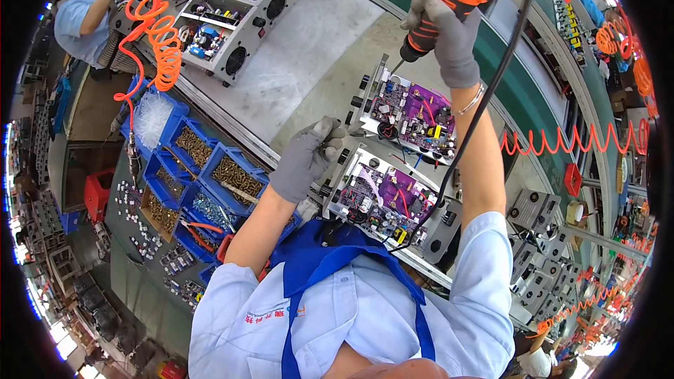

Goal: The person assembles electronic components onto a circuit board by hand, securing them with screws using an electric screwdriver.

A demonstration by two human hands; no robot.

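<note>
My right hand [453, 38], in a grey glove, grips an orange and black power screwdriver [420, 36]. Its bit points down at the far corner of an open chassis with a purple circuit board [427, 105]. Left of that chassis, my left hand [307, 158], gloved too, has its fingers curled together; whatever they may hold is too small to name. Nearer to me lies a second chassis with a purple circuit board [404, 193], crowded with components and a few wires. A black cable [484, 109] hangs down in front of my right forearm.
Blue bins [223, 181] of screws and small parts stand at my left, beside a bin of clear plastic pieces [156, 118]. Grey housings with fans [246, 17] sit at the far left. Orange coiled hoses [151, 17] hang nearby. Another person [84, 17] works at the upper left.
</note>
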